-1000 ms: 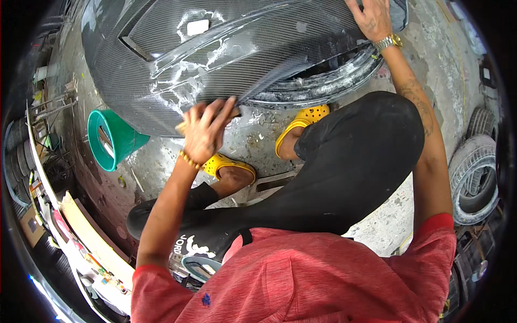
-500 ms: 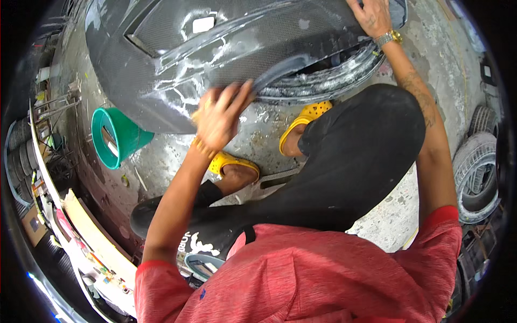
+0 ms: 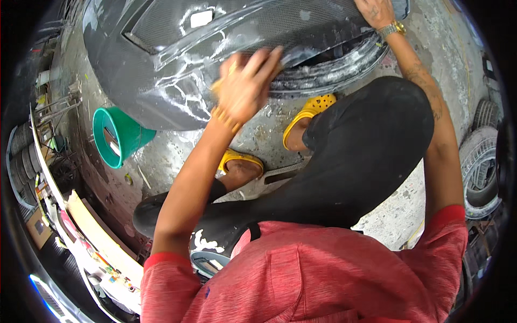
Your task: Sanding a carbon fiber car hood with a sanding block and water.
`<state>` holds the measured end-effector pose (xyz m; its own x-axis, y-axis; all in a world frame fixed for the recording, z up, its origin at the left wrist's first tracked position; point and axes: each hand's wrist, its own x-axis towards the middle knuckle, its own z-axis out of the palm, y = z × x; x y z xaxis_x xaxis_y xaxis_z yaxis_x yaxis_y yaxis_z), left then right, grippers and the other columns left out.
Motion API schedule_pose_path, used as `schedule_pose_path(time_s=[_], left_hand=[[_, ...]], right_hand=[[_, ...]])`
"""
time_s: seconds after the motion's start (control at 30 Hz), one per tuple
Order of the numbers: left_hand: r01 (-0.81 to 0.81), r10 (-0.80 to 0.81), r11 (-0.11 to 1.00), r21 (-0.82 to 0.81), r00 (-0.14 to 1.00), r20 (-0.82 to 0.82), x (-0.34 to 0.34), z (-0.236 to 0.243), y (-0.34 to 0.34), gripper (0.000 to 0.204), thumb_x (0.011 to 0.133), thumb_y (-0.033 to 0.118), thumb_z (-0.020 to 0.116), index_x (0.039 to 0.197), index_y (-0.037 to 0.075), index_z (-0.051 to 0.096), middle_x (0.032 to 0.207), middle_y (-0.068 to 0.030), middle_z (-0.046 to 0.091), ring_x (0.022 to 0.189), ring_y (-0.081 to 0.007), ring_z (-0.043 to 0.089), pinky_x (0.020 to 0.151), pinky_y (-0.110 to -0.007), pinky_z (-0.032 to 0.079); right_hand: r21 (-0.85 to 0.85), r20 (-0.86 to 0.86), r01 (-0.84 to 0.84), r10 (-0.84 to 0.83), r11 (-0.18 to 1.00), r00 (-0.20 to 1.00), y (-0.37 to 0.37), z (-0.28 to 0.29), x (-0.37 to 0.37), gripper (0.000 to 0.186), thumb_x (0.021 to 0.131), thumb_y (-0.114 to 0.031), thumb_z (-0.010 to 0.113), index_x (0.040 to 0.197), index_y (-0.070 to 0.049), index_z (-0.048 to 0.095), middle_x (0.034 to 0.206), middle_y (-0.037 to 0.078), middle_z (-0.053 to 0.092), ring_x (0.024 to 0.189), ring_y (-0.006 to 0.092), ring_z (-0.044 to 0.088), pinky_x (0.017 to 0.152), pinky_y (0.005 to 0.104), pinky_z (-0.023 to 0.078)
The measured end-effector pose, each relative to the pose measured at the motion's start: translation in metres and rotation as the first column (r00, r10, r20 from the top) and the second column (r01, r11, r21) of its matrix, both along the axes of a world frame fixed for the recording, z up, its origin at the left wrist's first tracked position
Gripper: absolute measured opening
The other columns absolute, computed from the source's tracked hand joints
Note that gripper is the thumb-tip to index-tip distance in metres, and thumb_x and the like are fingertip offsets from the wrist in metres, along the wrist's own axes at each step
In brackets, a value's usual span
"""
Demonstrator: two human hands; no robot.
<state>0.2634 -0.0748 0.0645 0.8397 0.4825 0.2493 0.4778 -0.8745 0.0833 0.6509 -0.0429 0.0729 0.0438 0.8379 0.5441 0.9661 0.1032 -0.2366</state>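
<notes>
My left hand (image 3: pixel 245 85), blurred, presses on a dark carbon-weave panel (image 3: pixel 118 70), fingers curled over a small tan pad or block (image 3: pixel 218 86) that mostly hides under them. White, wet-looking residue streaks the panel, and a small white rectangle (image 3: pixel 201 19) lies on its upper part. My right hand (image 3: pixel 375 11) rests at the panel's upper right edge with fingers stretched, partly out of view. Below that edge, a black curved, ribbed piece with white smears (image 3: pixel 328 78) borders a dark opening.
A green bucket (image 3: pixel 116 137) stands left of the panel. My feet in yellow clogs (image 3: pixel 318 105) are beneath it on stained concrete. Worn tyres (image 3: pixel 479 177) sit at the right; a long pale board (image 3: pixel 99 237), stacked tyres and clutter line the left. A teal container (image 3: pixel 207 261) is beside my leg.
My left hand has slid up and to the right along the panel with the tan piece under it. My right hand stays at the edge. The view has shifted slightly.
</notes>
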Motion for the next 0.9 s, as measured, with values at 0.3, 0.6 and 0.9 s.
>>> schedule_pose_path(time_s=[0.3,0.6,0.9], left_hand=[[-0.196,0.195,0.980,0.017,0.979,0.056,-0.060,0.000,-0.026,0.051,0.085,0.019,0.077,0.135,0.020,0.069,0.115,-0.0030,0.064,0.098,-0.0258,0.057,0.088,-0.039,0.042],[0.026,-0.025,0.999,-0.027,0.998,0.054,0.002,0.002,0.006,0.056,0.091,0.018,0.066,0.146,0.022,0.056,0.123,-0.0010,0.060,0.102,-0.0287,0.055,0.087,-0.045,0.047],[0.114,-0.119,0.992,-0.051,0.987,-0.106,0.035,0.031,0.017,0.051,0.094,0.017,0.064,0.144,0.023,0.058,0.129,-0.0012,0.058,0.109,-0.0292,0.053,0.089,-0.044,0.042]], right_hand=[[-0.004,0.004,-0.007,0.007,1.000,1.000,0.001,0.001,0.004,0.042,0.097,-0.037,0.064,0.130,-0.011,0.061,0.138,0.016,0.056,0.134,0.0383,0.047,0.112,0.0500,0.035],[-0.030,0.008,-0.011,0.012,0.999,1.000,-0.004,0.005,-0.004,0.041,0.098,-0.037,0.062,0.130,-0.013,0.062,0.138,0.015,0.055,0.135,0.0381,0.045,0.113,0.0512,0.032],[0.003,-0.008,-0.004,0.004,1.000,1.000,-0.003,0.004,-0.001,0.040,0.097,-0.038,0.062,0.129,-0.013,0.062,0.140,0.014,0.055,0.135,0.0376,0.045,0.113,0.0522,0.033]])
